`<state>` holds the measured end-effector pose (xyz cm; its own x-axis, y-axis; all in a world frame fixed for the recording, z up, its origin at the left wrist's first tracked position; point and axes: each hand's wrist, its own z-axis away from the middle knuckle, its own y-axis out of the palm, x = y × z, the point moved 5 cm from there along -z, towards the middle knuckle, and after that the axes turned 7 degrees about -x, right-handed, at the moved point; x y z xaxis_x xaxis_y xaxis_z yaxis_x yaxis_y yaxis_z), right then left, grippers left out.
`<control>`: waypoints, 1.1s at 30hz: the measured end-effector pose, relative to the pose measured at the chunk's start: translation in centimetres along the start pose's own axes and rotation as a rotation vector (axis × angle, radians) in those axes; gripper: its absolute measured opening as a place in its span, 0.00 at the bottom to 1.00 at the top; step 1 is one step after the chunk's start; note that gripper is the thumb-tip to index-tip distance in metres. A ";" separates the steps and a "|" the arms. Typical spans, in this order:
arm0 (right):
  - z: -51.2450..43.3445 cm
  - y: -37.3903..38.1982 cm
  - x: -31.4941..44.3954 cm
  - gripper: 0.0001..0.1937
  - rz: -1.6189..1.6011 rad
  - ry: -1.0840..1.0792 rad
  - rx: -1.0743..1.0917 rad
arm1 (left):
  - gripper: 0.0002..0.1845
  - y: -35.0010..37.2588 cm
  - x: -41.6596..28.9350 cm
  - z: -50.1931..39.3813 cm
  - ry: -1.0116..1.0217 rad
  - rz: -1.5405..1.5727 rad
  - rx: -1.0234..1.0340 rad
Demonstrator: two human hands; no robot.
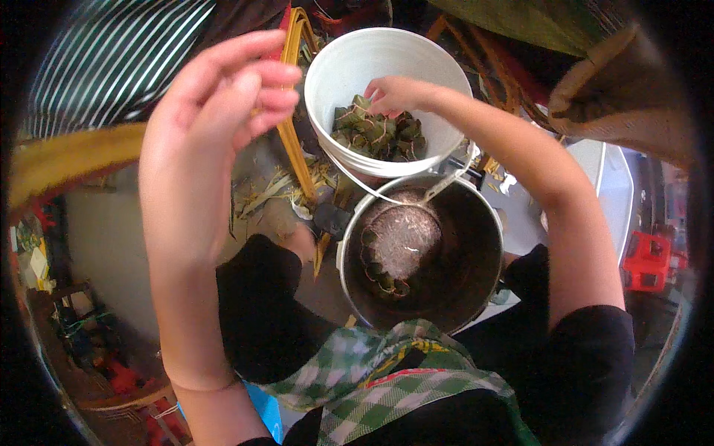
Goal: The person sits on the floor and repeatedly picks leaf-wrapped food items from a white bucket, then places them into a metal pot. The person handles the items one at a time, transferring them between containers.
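Observation:
My left hand (228, 95) is raised at the left of the white bucket, its fingers loosely curled and apart, with nothing visible in it. Inside the white plastic bucket (329, 61), my right hand (393, 97) reaches onto a pile of leaf-wrapped parcels tied with string (379, 134), which look like zongzi. Its fingertips are at the topmost parcels; whether they grip one is unclear. Between my knees stands a deep metal pot (474, 267). A few similar leaf parcels (387, 281) lie in it, around a pale, shiny patch at the bottom. The bucket's handle (357, 181) hangs over the pot's far rim.
A yellow wooden stool or chair leg (295, 156) rises left of the bucket. Loose leaf strips (268, 192) litter the floor. At the right are a pale plastic tub (613, 189) and a red plastic stool (647, 259). A brown sack-like cover (613, 106) hangs at upper right.

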<state>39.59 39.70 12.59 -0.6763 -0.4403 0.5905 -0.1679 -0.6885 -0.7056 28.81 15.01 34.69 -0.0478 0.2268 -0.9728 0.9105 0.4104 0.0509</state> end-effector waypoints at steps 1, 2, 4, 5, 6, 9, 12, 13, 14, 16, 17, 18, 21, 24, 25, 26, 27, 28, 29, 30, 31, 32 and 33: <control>-2.9 1.9 -1.5 0.32 0.078 -0.033 0.057 | 0.22 -0.1 0.3 0.2 -0.057 -0.075 -0.038; -5.5 4.0 -2.4 0.38 0.124 -0.114 0.084 | 0.22 0.0 0.3 0.5 -0.060 -0.106 -0.029; -9.9 7.6 -3.3 0.39 0.381 -0.265 0.081 | 0.23 -0.1 0.7 1.0 -0.113 -0.145 -0.037; -11.8 9.2 -3.4 0.39 0.526 -0.324 0.094 | 0.23 -0.3 1.1 1.1 -0.152 -0.151 -0.053; -13.5 10.4 -3.4 0.40 0.517 -0.309 0.099 | 0.23 -0.5 1.5 1.3 -0.192 -0.158 -0.065; -16.5 12.8 -4.2 0.44 0.453 -0.151 0.096 | 0.22 -1.2 2.3 1.2 -0.259 -0.184 -0.079; -17.7 13.4 -5.7 0.49 0.347 -0.069 0.009 | 0.22 -1.6 2.9 1.2 -0.285 -0.127 -0.050; -17.7 13.4 -6.6 0.48 0.296 -0.029 -0.009 | 0.22 -1.7 3.0 1.3 -0.306 -0.122 -0.056; -17.8 13.6 -7.3 0.47 0.231 -0.020 0.025 | 0.22 -1.6 3.0 1.3 -0.312 -0.110 -0.043; -17.8 13.9 -8.3 0.44 0.100 0.016 0.062 | 0.22 -1.2 2.8 1.3 -0.302 -0.103 -0.008; -17.7 13.9 -8.5 0.43 0.032 0.045 0.062 | 0.22 -1.0 2.7 1.3 -0.290 -0.107 0.011; -17.6 13.9 -8.4 0.41 -0.053 0.067 0.061 | 0.22 -0.7 2.6 1.1 -0.286 -0.107 0.028; -16.4 13.0 -6.6 0.36 0.050 0.014 0.116 | 0.20 0.0 2.4 0.3 -0.223 -0.151 0.025; -13.1 9.8 -3.8 0.34 -0.090 0.006 0.231 | 0.18 -0.1 3.1 -0.2 -0.245 -0.144 -0.061; -11.6 8.3 -2.7 0.32 -0.158 0.033 0.323 | 0.17 -0.2 3.5 -0.3 -0.261 -0.148 -0.078; -9.7 6.6 -1.6 0.30 -0.226 0.062 0.412 | 0.16 -0.3 3.7 -0.3 -0.263 -0.129 -0.073; -7.5 4.7 0.0 0.28 -0.332 -0.025 0.488 | 0.16 -0.1 3.8 -0.3 -0.226 -0.041 -0.026; -4.8 2.8 1.2 0.26 -0.423 -0.087 0.546 | 0.15 -0.1 3.9 -0.2 -0.217 -0.037 0.008; -1.8 0.9 2.0 0.25 -0.476 -0.130 0.558 | 0.15 -0.3 4.1 -0.3 -0.223 -0.103 -0.008; 1.4 -1.0 2.5 0.24 -0.517 -0.151 0.552 | 0.15 -0.3 4.1 -0.3 -0.194 -0.107 0.010; 4.6 -2.3 3.3 0.28 -0.513 -0.235 0.579 | 0.15 0.0 4.0 -0.6 -0.166 -0.068 0.048; 7.6 -2.8 4.4 0.29 -0.561 -0.406 0.560 | 0.16 -0.1 4.0 -0.7 -0.164 -0.132 0.035; 10.7 -2.7 4.9 0.30 -0.602 -0.497 0.637 | 0.16 0.0 4.2 -0.9 -0.203 -0.140 0.001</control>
<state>44.35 33.23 21.58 -0.2049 -0.0085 0.9787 0.1305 -0.9913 0.0187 28.23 16.73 30.76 -0.0906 -0.0141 -0.9958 0.9011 0.4246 -0.0880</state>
